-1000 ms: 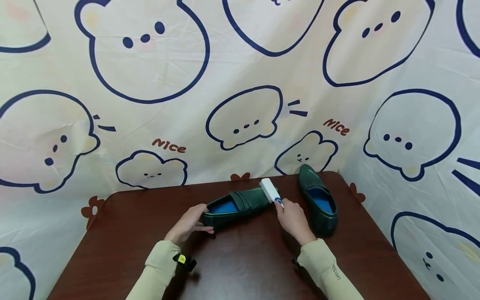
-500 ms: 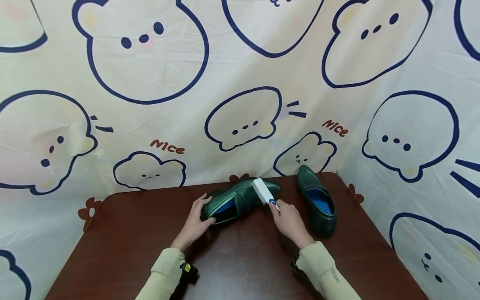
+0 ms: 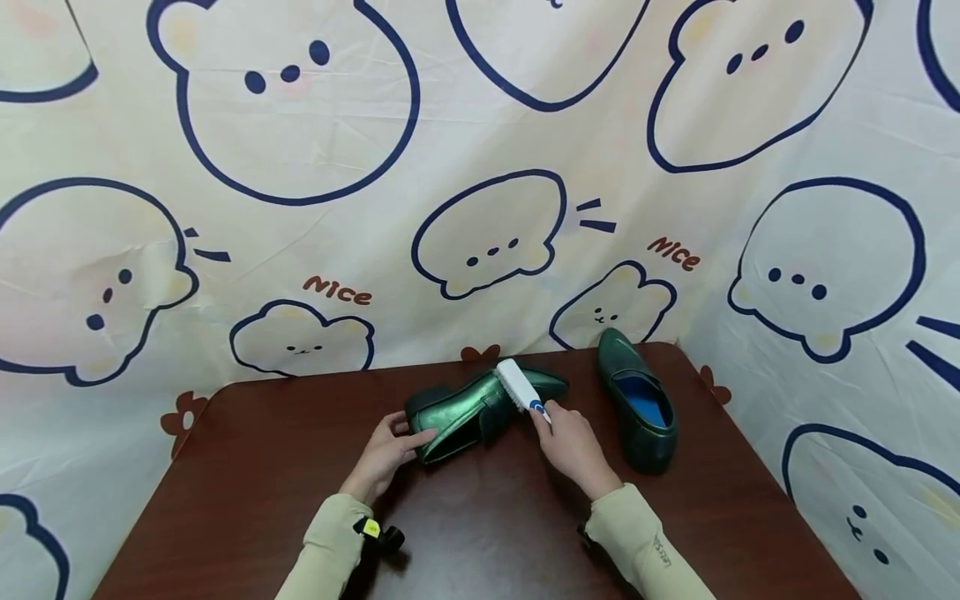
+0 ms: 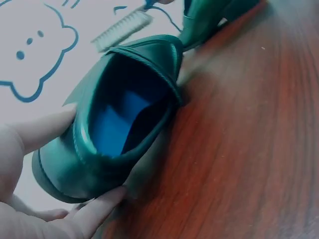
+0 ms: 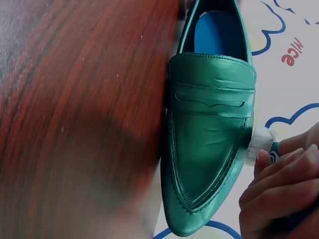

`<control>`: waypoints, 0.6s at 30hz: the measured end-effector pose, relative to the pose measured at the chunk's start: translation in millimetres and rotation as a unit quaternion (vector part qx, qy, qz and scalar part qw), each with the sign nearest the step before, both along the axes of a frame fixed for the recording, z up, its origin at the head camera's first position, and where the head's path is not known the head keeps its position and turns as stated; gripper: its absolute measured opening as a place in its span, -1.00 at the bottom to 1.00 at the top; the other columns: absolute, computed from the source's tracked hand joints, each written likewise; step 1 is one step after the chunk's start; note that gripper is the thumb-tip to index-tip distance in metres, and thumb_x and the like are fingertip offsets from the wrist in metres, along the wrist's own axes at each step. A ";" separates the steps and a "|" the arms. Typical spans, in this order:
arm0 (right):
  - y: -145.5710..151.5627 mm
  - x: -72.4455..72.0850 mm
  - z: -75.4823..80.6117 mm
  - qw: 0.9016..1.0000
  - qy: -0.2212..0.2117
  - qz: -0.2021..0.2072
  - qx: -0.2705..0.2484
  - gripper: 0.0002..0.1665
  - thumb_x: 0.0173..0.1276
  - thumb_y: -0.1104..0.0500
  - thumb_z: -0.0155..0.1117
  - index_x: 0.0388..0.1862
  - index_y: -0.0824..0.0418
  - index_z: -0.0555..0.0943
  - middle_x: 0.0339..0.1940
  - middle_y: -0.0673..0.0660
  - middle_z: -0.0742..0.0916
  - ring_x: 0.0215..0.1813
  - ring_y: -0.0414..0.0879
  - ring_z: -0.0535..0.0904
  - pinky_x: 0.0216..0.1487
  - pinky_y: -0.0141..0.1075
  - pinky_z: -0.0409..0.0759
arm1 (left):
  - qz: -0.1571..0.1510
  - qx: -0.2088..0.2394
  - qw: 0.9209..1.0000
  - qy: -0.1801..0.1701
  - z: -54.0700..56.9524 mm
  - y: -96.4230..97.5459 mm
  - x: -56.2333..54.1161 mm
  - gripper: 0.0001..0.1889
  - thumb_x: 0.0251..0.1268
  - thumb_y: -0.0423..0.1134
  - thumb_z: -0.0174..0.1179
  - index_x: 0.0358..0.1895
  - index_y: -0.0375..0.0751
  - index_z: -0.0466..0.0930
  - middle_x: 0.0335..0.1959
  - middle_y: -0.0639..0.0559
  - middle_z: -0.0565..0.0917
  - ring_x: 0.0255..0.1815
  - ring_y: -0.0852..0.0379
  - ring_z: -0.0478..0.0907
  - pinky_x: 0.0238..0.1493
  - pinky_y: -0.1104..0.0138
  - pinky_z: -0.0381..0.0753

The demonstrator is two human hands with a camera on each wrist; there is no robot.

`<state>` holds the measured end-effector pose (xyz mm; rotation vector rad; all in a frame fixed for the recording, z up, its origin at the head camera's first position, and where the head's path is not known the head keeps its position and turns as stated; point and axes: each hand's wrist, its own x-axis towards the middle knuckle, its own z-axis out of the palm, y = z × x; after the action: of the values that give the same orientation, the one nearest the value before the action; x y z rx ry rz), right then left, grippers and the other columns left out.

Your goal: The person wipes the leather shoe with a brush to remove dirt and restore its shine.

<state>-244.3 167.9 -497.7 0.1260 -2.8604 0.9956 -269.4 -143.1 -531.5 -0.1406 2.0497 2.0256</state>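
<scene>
A dark green loafer (image 3: 457, 412) with a blue insole lies tipped on its side, its opening turned towards me. My left hand (image 3: 382, 458) grips it by the heel (image 4: 70, 172), thumb on one side and fingers on the other. In my right hand (image 3: 573, 450) is a white brush (image 3: 517, 385), held by its handle. Its pale bristles (image 5: 259, 144) are against the upturned side of the loafer near the front, as the right wrist view shows. The far fingers of the left hand are partly hidden by the shoe.
A second green loafer (image 3: 637, 408) stands upright to the right of my right hand, its toe pointing at the back edge. Both shoes are on a dark brown table (image 3: 247, 483). A cartoon-printed cloth (image 3: 360, 233) hangs right behind the table.
The left hand has rolled the held loafer from upright onto its side. My right hand has moved the brush a little left, from near the toe back along the shoe.
</scene>
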 end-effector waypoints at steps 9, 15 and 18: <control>-6.8 7.9 -1.1 0.999 0.001 -0.005 0.036 -0.66 0.61 0.01 0.18 -0.02 0.30 0.59 -0.58 0.04 0.55 -0.61 -0.12 0.44 -0.54 -0.29 0.46 | -0.030 0.057 0.997 -0.031 -5.7 0.2 -4.4 -0.06 0.49 -0.01 0.26 0.65 -0.34 -0.12 0.57 -0.43 0.11 0.52 -0.36 0.27 0.46 -0.12 0.38; -9.7 9.9 0.6 0.998 0.008 -0.015 0.053 -0.65 0.61 0.02 0.18 0.02 0.32 0.57 -0.57 0.06 0.55 -0.60 -0.11 0.44 -0.55 -0.28 0.43 | -0.027 0.120 0.992 -0.036 -13.9 14.1 -12.3 -0.21 0.49 0.34 0.08 0.47 -0.04 -0.05 0.22 -0.14 0.47 0.05 0.02 0.59 0.07 0.11 0.53; -13.0 9.5 1.4 0.998 0.005 -0.018 0.055 -0.64 0.62 0.02 0.17 0.02 0.33 0.56 -0.58 0.07 0.54 -0.60 -0.10 0.44 -0.54 -0.28 0.42 | -0.033 0.121 0.992 -0.028 -19.1 14.3 -15.3 -0.18 0.51 0.37 0.01 0.53 -0.07 -0.01 0.21 -0.11 0.50 0.07 0.07 0.56 0.13 0.09 0.50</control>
<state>-234.8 155.0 -496.2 0.0896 -2.8971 0.8292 -284.7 -128.8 -550.7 -0.0816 1.7345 2.1816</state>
